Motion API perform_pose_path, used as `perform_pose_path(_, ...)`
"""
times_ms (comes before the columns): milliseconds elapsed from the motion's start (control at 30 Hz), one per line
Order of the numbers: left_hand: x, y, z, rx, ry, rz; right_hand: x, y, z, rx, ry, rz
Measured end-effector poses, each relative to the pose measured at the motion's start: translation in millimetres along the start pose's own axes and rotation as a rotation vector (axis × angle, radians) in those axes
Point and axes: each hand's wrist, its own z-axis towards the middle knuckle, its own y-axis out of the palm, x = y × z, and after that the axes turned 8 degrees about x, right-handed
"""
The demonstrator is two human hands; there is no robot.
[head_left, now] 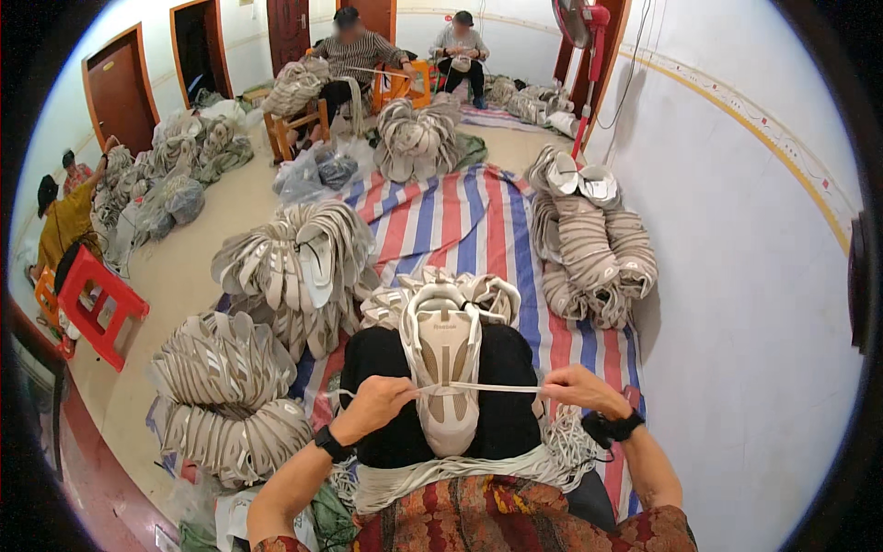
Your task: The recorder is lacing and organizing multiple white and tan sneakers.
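The pale shoe upper rests on the person's lap between the knees in black trousers, its toe toward the wearer and its collar pointing away. It is cream with tan mesh panels, a padded tongue stands up at the throat, and a dark cord shows by the collar (whether a sole is attached underneath cannot be seen). A flat white lace crosses it just above the toe cap, and the step in hand looks like drawing that lace through the lowest holes. The left hand pinches it close beside the upper, a loose bit sticking out past the fingers; the fingers of the right hand grip it farther out, the stretch between straight and seemingly taut. The next move, I judge, calls for evening the two lengths while keeping the lace untwisted. More laces lie across the lap below the toe. Beyond the knees, further uppers sit on a striped sheet, with ringed stacks to the left and a pile by the wall to the right. Farther off, co-workers sit among similar bundles.
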Motion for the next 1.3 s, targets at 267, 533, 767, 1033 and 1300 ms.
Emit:
perform_pose_path(267,-70,-165,-104,0.250,-0.493,0.273,26,-109,-122,0.279,0.404,0.010)
perform_pose_path(533,-50,-255,-221,0.313,-0.741,0.355,61,-163,-252,0.575,0.758,0.045)
perform_pose_path(767,-31,-266,-291,0.396,-1.033,0.170,117,-187,-357,0.651,0.843,-0.322)
perform_pose_path(1033,12,-348,-372,0.437,-0.932,0.543,199,-234,-424,0.527,0.861,-0.468)
perform_pose_path(1300,70,-417,-447,0.486,-1.256,0.738,158,-280,-453,0.523,0.907,-0.857)
